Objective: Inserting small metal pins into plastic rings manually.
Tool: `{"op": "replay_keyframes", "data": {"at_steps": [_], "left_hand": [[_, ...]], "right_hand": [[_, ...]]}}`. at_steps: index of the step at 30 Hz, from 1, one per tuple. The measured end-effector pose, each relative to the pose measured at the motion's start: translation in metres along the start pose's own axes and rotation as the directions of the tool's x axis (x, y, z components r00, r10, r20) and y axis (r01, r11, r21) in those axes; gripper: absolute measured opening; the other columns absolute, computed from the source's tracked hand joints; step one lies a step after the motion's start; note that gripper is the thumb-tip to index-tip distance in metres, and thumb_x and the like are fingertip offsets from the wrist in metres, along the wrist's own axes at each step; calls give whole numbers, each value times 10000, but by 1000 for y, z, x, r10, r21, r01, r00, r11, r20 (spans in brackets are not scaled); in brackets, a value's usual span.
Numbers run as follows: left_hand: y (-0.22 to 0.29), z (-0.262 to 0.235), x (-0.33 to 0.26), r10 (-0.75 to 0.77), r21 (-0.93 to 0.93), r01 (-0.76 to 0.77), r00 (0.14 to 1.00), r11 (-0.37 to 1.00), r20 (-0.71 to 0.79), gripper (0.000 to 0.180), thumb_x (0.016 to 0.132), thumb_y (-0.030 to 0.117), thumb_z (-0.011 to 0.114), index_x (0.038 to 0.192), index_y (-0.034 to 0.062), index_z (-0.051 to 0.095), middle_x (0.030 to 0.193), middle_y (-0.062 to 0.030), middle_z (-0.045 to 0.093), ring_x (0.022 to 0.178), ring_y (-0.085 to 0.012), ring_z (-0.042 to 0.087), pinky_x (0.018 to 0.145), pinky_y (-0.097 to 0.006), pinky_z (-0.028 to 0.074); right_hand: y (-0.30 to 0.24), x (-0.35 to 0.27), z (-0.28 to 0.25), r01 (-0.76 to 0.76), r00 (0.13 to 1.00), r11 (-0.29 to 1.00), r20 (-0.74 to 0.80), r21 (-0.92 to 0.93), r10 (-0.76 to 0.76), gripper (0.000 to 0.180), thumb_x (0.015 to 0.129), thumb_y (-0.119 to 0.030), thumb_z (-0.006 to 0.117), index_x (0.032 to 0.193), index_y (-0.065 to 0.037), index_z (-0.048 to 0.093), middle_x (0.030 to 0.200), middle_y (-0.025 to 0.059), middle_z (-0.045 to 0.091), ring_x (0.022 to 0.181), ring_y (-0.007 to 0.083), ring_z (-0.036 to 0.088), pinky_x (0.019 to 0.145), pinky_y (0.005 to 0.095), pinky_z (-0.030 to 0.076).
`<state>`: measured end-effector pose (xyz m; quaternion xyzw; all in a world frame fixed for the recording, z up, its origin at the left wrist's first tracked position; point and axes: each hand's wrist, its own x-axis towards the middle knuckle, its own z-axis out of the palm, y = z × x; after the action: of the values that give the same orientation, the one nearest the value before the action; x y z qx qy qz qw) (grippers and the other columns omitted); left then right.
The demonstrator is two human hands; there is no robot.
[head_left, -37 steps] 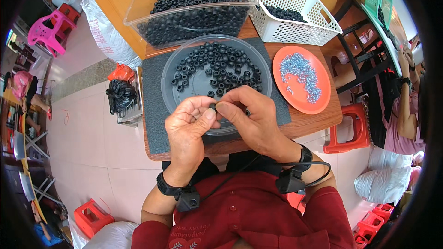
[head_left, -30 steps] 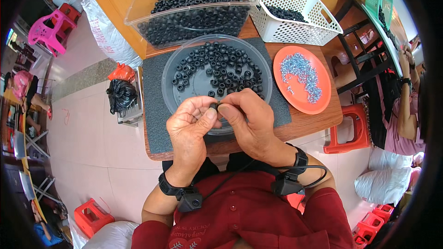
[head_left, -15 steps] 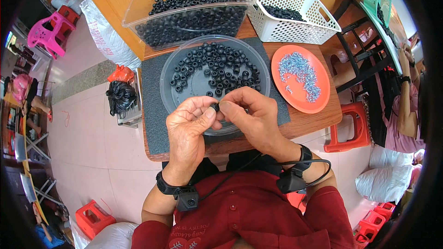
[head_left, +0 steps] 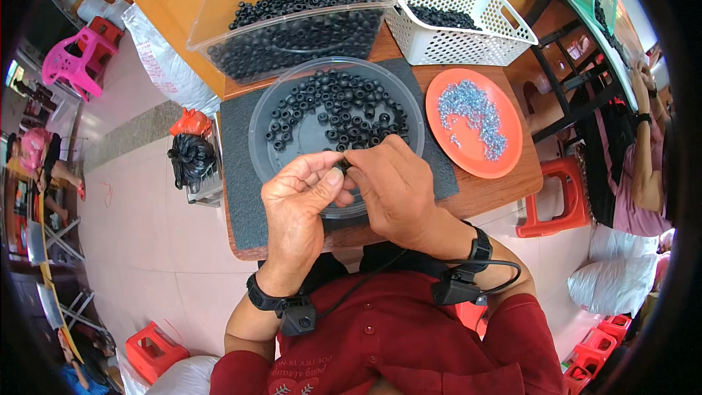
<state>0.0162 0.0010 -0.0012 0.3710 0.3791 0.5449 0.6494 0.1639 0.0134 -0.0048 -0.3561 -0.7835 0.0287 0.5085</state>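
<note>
Both my hands meet over the near rim of a round clear tub (head_left: 306, 129), which holds loose black ring-shaped plastic parts (head_left: 344, 95). My left hand (head_left: 294, 194) is closed, pinching one small black plastic part (head_left: 341, 165) between thumb and fingers. Against the top of that part press the bent fingertips of my right hand (head_left: 398, 190). Its thumb is partly covered, and whatever it pinches is hidden. To the right lies an orange plate (head_left: 461, 157) with a spread of small silvery-blue metal pieces (head_left: 475, 113).
Behind the tub stands a clear box (head_left: 212, 33) heaped with black parts. A white perforated basket (head_left: 439, 49) beside it holds more. A dark grey mat (head_left: 238, 168) lies under the tub on the wooden table (head_left: 530, 175). Another person's arm (head_left: 643, 153) shows at far right.
My right hand has rolled over the black part, its knuckles higher and its thumb less visible. My left hand keeps its pinch almost unmoved. The view has shifted slightly.
</note>
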Motion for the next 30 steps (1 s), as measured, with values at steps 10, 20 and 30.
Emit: {"op": "replay_keyframes", "data": {"at_steps": [10,20,30], "left_hand": [[1,-3,4,-67,-59,66,998,996,-10,153,831,-15,615,974,-71,614,808,-106,656,672,-141,606,656,-245,484],[9,2,5,-137,-43,139,989,989,52,179,872,100,592,928,-68,621,801,-105,656,676,-134,597,668,-239,460],[4,7,-2,-75,55,71,994,996,76,209,877,135,600,841,-65,648,751,-62,637,662,-103,556,647,-233,424]], "right_hand": [[-2,-4,-2,19,998,1000,62,0,-19,361,630,47,675,966,78,549,751,137,565,599,272,510,525,353,407],[3,-6,-3,39,999,999,-24,-29,-39,332,612,13,700,910,59,558,737,129,554,575,262,503,494,356,392],[8,-4,-8,96,995,995,0,-33,-96,245,626,-34,662,829,29,541,688,117,483,613,280,484,543,368,412]]}}
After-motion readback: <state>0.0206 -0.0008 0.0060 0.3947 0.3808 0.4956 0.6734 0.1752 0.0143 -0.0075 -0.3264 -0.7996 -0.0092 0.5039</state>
